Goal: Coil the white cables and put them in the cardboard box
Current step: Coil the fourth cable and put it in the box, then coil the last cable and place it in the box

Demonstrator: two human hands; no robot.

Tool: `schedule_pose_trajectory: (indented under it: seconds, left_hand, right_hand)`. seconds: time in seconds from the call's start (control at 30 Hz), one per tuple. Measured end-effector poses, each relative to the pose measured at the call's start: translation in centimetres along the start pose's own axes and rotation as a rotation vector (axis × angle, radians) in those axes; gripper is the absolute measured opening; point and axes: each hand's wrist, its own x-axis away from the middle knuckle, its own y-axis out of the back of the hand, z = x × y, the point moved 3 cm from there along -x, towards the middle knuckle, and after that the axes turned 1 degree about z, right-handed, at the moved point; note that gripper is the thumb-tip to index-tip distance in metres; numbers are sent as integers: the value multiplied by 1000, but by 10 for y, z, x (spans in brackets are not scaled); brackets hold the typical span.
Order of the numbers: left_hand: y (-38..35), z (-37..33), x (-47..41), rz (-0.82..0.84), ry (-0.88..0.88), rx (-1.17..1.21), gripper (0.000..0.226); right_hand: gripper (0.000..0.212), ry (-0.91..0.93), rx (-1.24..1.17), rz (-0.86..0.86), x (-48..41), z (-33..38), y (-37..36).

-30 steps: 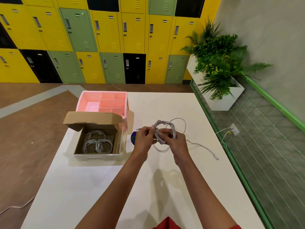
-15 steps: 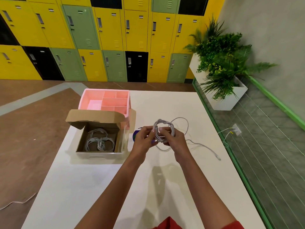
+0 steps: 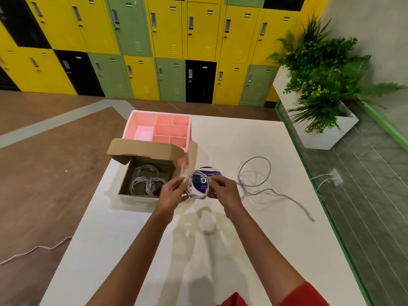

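- Several loops of grey-white coiled cable [image 3: 146,182] lie bundled on the bottom of an open brown cardboard box [image 3: 136,196]. The box stands near the left edge of the white table [image 3: 242,138], with its brown lid flap [image 3: 145,149] tilted up at the back.
- One pink plastic organiser tray [image 3: 133,122], split into compartments, stands just behind the box against the raised flap.
- One left hand [image 3: 172,192] hovers just right of the box's front right corner. Its fingers are curled and its thumb and fingertips pinch the left side of a small cable bundle.
- One tight round coil of white cable [image 3: 195,193], several turns thick, hangs between the two hands above the table, level with the front of the box and just beside it.
- One round purple label [image 3: 205,180] with white print and a green ring shows through the middle of the coil. Whether it lies on the table or touches the coil cannot be told.
- One right hand [image 3: 223,188] grips the right side of the same coil, fingers curled over it, so both hands close on the bundle from opposite sides.
- One loose white cable [image 3: 256,171] lies on the table just right of the right hand in slack, open loops. Its tail runs toward the table's right edge and ends in a small plug [image 3: 311,218]. Whether it touches the hand is unclear.
- One leafy green plant in a white planter [image 3: 326,138] stands on the floor, well beyond the table's far right corner.
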Motion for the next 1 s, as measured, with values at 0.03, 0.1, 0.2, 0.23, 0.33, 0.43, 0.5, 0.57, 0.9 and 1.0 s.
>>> schedule_pose_trajectory:
  seconds: [0.03, 0.1, 0.2, 0.23, 0.33, 0.43, 0.5, 0.57, 0.9, 1.0]
  left_hand:
    - [7, 2, -1, -13, 22, -7, 25]
    - [24, 7, -5, -41, 58, -44, 33]
    - [50, 11, -11, -111, 82, -54, 39]
    - [59, 12, -14, -138, 94, -43, 39]
    - [80, 14, -26, -247, 128, -26, 35]
    - [95, 14, -41, -348, 129, -58, 28]
    - [98, 10, -53, -379, 106, -108, 33]
    - [99, 2, -63, -417, 66, -190, 38]
    - [102, -7, -115, -323, 68, -738, 32]
    - [105, -2, -121, -276, 65, -791, 29]
  right_hand:
    - [12, -9, 5, 7, -2, -3, -8]
    - [15, -31, 19, 22, -7, -8, -25]
    - [19, -69, 33, 37, -14, -14, -50]
    - [17, -83, 34, 52, -17, -16, -60]
    - [11, -105, 60, 76, -23, -19, -84]
    - [15, -76, 164, 71, -31, -15, -99]
    - [19, -57, 235, 92, -35, -11, -107]
    - [21, -55, 280, 129, -38, -8, -112]
    - [35, -146, 388, 348, -59, -21, -137]
    - [34, -152, 437, 379, -59, -22, -142]
